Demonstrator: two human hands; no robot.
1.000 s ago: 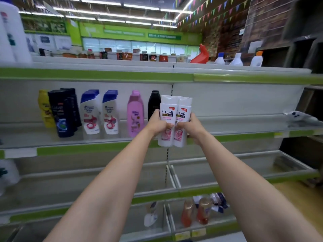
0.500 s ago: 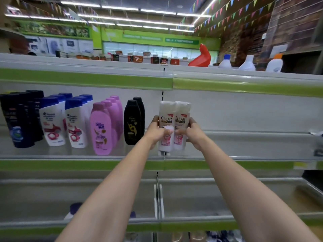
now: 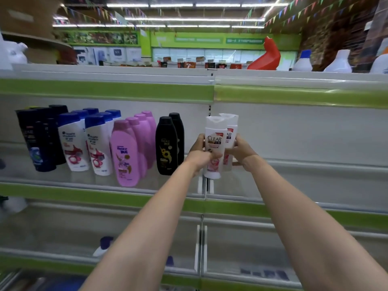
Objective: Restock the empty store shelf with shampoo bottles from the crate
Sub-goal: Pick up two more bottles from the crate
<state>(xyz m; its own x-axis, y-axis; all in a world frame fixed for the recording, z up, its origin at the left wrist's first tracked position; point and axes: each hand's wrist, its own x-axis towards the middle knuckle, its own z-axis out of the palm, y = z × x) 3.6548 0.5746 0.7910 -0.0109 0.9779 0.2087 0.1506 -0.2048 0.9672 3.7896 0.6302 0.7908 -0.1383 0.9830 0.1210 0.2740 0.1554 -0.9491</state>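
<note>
two white clear shampoo bottles, upright, caps up, at the shelf joint. the front bottle point(image 3: 214, 143) shows its red-and-pink label full on; the rear bottle point(image 3: 230, 131) sits just behind and right, touching it, half hidden. the shelf point(image 3: 294, 164) stretches bare to their right, its green strip below.

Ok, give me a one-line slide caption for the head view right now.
Left hand and right hand hold two white CLEAR shampoo bottles upright at the shelf, right of the black bottles.
</note>
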